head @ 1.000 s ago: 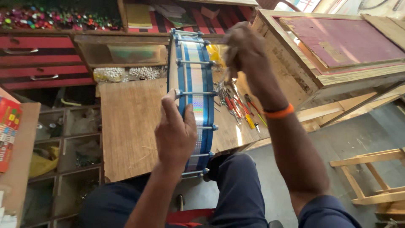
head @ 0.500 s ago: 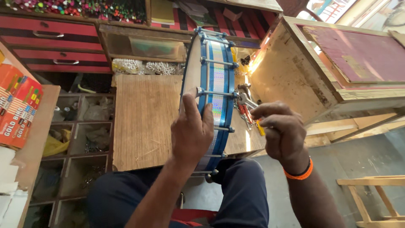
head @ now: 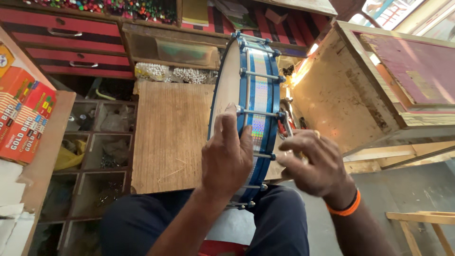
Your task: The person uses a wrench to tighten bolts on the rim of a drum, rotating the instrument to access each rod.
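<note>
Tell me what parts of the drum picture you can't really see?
Head view, the only view:
- The right hand is blurred; what its fingers pinch, if anything, cannot be told.
- The left hand covers part of the drum rim.
- The drum's far skin faces away.
- The tools behind the drum are mostly hidden by it.
- The contents of the compartments are too dark and small.

Wooden tabletop (head: 166, 137), scratched; blue-rimmed drum (head: 253, 114) stands on edge at its right side; bagged white beads (head: 173, 73) at rear.
</note>
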